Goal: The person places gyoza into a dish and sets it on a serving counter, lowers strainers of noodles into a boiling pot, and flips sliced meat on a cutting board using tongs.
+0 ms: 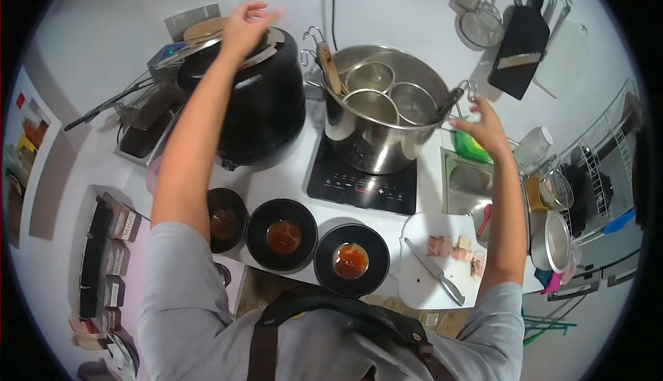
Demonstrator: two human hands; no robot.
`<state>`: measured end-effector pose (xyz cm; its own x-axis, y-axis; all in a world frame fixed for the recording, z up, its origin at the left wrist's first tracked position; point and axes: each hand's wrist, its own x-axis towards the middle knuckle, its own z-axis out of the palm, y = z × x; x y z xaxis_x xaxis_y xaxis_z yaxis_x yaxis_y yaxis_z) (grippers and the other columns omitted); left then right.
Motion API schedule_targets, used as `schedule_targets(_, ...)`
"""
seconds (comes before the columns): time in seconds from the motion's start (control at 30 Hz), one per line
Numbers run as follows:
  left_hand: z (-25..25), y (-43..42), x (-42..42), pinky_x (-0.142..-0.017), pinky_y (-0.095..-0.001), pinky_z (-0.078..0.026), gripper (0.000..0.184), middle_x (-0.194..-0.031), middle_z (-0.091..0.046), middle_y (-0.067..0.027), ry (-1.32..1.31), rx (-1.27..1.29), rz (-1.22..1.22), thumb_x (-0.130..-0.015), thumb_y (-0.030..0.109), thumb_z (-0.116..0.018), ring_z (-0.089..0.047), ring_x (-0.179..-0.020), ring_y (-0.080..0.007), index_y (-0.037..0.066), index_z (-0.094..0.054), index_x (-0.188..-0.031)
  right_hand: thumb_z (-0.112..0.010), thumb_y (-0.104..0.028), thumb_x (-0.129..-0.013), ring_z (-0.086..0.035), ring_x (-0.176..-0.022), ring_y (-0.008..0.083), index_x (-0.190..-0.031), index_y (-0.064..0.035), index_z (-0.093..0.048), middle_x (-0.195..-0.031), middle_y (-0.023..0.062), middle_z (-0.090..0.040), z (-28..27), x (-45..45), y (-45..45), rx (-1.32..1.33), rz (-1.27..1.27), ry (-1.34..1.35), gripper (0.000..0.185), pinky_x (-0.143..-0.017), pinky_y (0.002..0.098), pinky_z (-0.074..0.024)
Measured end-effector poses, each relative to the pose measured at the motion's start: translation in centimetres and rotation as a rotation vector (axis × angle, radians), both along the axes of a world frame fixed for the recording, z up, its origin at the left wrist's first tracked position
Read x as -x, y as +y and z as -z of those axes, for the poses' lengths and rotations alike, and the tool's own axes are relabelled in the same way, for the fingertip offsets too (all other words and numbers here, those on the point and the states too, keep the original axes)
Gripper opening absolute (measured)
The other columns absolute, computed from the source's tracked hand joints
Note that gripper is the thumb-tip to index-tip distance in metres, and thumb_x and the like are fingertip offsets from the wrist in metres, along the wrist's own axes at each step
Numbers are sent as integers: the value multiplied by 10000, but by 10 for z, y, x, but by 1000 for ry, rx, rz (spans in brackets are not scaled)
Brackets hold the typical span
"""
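Note:
My left hand [247,30] reaches over the top of a large black cooker [266,101], near a round wooden board [206,30] and a metal lid lying there. Its fingers look apart, slightly blurred, with nothing visible in them. To the right of the steel pot [376,143], my right hand [487,131] has thumb and finger spread beside the hooked end of a dark strainer handle [452,101], apparently not gripping it. Several round strainers [371,107] sit inside the pot, one with a wooden handle [329,69]. The pot stands on a black induction cooker [362,191].
Black bowls with reddish-brown sauce [283,236] line the counter's front edge. A knife [435,272] and meat pieces [456,248] lie on a white cutting board [414,297]. At right are a sink [466,181] and steel bowl [551,241]. Utensils hang on the wall.

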<state>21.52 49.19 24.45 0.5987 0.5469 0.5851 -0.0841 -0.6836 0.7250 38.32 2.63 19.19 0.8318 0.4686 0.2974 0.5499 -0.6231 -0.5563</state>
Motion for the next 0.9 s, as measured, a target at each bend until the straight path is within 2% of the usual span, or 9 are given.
schedule_targets(0.17,-43,129,12,-854,-433,-457,517,-1121,-628,-190,459,-472,-591,-764,496,-564,-586,-1058,-333,53,-670,-1008,-754,-138,-754,-509,-847,104,-1221,-43,-502,-1053,51,-485,8,91,-44,-378,2,164,540,-689,223,-447)
schedule_targets(0.27,-44,189,1,-913,-386,-436,699,-1134,-630,-171,981,-390,-157,-711,644,-582,-583,-1057,-282,59,-664,-1084,-715,-37,-758,-470,-803,57,-1221,-43,-496,-1047,17,-459,23,148,-69,-471,38,268,512,-656,170,-411)
schedule_targets(0.33,-45,191,1,-975,-419,-386,754,-1278,-544,-154,1041,-178,-167,-670,625,-624,-510,-1164,-272,74,-624,-1185,-680,1,-767,-451,-746,40,-1233,-46,-482,-1041,13,-460,43,178,-94,-493,85,300,509,-628,170,-407)
schedule_targets(0.37,-42,236,-15,-982,-433,-377,744,-1308,-520,-152,1144,-244,-113,-679,594,-619,-499,-1179,-279,79,-602,-1215,-685,-9,-766,-444,-703,31,-1221,-52,-487,-1041,10,-464,42,200,-98,-550,129,382,497,-587,168,-388)
schedule_targets(0.47,-77,160,13,-972,-400,-379,669,-1277,-539,-139,1339,-240,-38,-747,525,-576,-502,-1160,-263,75,-559,-1241,-669,-43,-789,-439,-654,20,-1189,-44,-506,-1011,-14,-475,74,242,-129,-598,314,457,432,-524,158,-319)
schedule_targets(0.57,-59,236,-4,-983,-383,-369,625,-1257,-546,-123,1245,-446,247,-823,510,-488,-502,-1149,-252,93,-500,-1288,-634,-31,-804,-428,-629,25,-1194,-36,-503,-972,-13,-482,96,274,-138,-663,403,495,411,-508,164,-316)
schedule_targets(0.6,-53,250,-4,-993,-381,-363,572,-1255,-544,-131,1221,-626,129,-872,477,-413,-505,-1148,-266,108,-457,-1307,-634,-31,-804,-428,-629,25,-1194,-36,-503,-972,-13,-482,102,284,-136,-681,403,499,411,-508,164,-316)
schedule_targets(0.7,-54,213,13,-988,-384,-370,551,-1238,-552,-161,1146,-689,45,-867,469,-415,-515,-1138,-298,104,-476,-1274,-614,-25,-815,-428,-627,26,-1198,-28,-497,-964,-8,-486,115,306,-121,-813,431,536,401,-504,167,-326)
schedule_targets(0.9,-43,236,10,-957,-417,-386,485,-1220,-548,-201,971,-774,134,-885,417,-407,-519,-1134,-334,61,-497,-1202,-607,-41,-819,-435,-625,38,-1192,-34,-492,-976,5,-479,132,327,-98,-889,476,599,390,-502,166,-349)
